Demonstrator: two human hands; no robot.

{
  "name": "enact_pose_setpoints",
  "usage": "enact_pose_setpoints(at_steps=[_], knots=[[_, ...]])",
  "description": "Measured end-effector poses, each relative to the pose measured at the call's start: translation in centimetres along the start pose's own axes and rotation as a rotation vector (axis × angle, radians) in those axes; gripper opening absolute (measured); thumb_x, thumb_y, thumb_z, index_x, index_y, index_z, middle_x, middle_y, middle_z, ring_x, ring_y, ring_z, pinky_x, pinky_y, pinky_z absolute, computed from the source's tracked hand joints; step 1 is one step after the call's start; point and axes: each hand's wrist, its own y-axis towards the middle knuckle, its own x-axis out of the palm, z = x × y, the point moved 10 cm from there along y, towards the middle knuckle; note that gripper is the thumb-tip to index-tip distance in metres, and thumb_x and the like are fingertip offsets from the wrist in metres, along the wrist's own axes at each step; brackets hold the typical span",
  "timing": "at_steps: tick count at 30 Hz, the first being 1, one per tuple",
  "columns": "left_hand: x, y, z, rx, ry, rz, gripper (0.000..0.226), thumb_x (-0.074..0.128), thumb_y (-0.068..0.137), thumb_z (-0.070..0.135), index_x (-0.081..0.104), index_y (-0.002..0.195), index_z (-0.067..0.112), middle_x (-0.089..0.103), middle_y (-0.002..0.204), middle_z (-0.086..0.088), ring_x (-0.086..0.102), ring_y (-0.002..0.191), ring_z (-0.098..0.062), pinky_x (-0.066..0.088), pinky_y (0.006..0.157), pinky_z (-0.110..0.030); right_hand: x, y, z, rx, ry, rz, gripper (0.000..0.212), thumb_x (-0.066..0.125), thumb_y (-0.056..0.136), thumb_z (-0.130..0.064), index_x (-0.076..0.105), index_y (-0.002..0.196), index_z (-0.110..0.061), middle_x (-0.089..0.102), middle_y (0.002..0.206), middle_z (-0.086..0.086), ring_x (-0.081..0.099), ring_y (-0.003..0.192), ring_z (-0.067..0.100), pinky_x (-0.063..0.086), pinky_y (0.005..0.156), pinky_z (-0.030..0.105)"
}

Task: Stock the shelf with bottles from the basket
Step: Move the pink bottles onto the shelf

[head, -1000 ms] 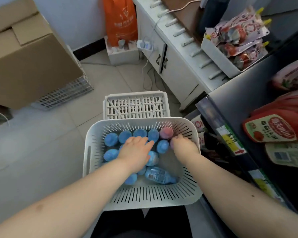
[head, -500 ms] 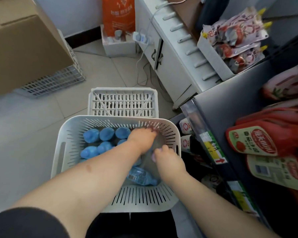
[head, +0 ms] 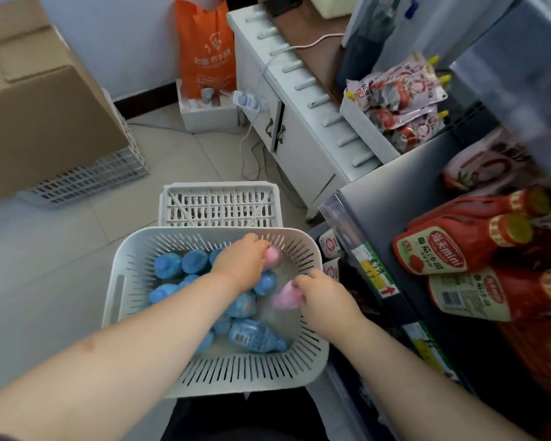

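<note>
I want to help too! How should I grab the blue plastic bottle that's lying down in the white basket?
Come from above and wrap your fingers round its labelled middle. The blue plastic bottle lies flat on the floor of the white slotted basket, with its upper side bare and its cap near the wall.

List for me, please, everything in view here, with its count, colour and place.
basket: one, white, before the person
blue bottles: several, blue, in the basket
far pink bottle: one, pink, basket's far right
near pink bottle: one, pink, basket's right side
crate: one, white, floor beyond the basket
box: one, brown, far left
bag: one, orange, by the wall
cabinet: one, white, right of the bag
shelf: one, dark, right
sauce bottles: several, red, on the shelf
pouches: several, red and white, tray above
left hand: grips the far pink bottle
right hand: grips the near pink bottle
</note>
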Motion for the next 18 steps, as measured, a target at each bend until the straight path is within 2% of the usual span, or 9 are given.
enact_pose_setpoints(at_steps=[5,8,11,16,18], knots=[[-5.7,-3.6,-1.1,0.015,-0.087,0.123,0.036,0.049,0.093,0.025,0.053,0.128,0.020,0.054,0.122,-0.004,0.054,0.112,-0.025,0.044,0.094,-0.037,-4.1,-1.1,-0.7,0.060,0.166,0.164,0.030,0.053,0.089,-0.017,0.063,0.118,-0.019,0.060,0.113,0.003,0.059,0.102,0.021,0.047,0.090,0.031],[-9.1,-5.6,-1.6,0.041,-0.109,0.174,0.034,0.045,0.095,0.027,0.055,0.126,0.018,0.057,0.125,-0.005,0.054,0.113,-0.023,0.043,0.097,-0.036,-6.6,-2.2,-0.9,0.111,0.263,0.257,0.030,0.056,0.087,-0.020,0.067,0.115,-0.019,0.067,0.112,0.000,0.061,0.099,0.014,0.042,0.085,0.019],[-12.2,-7.0,-1.8,0.094,-0.090,0.189,0.033,0.046,0.095,0.027,0.057,0.124,0.018,0.060,0.124,-0.005,0.054,0.113,-0.021,0.041,0.098,-0.033,-9.2,-3.6,-1.7,0.168,0.338,0.333,0.026,0.057,0.087,-0.022,0.069,0.110,-0.022,0.071,0.108,-0.002,0.062,0.099,0.012,0.044,0.085,0.021],[-18.5,-9.0,-1.3,0.177,-0.047,0.229,0.030,0.049,0.094,0.026,0.060,0.121,0.018,0.061,0.123,-0.002,0.054,0.113,-0.020,0.038,0.091,-0.027,-15.2,-6.7,-4.3,0.158,0.291,0.464,0.024,0.058,0.089,-0.027,0.069,0.109,-0.021,0.071,0.106,-0.003,0.059,0.095,0.009,0.037,0.078,0.018],[-21.6,-10.0,-0.5,0.211,-0.038,0.269,0.031,0.051,0.093,0.025,0.059,0.122,0.019,0.061,0.125,0.000,0.054,0.113,-0.018,0.038,0.090,-0.026,-17.9,-8.3,-5.6,0.131,0.250,0.505,0.022,0.056,0.090,-0.027,0.070,0.106,-0.019,0.071,0.103,-0.002,0.061,0.094,0.012,0.041,0.078,0.021]])
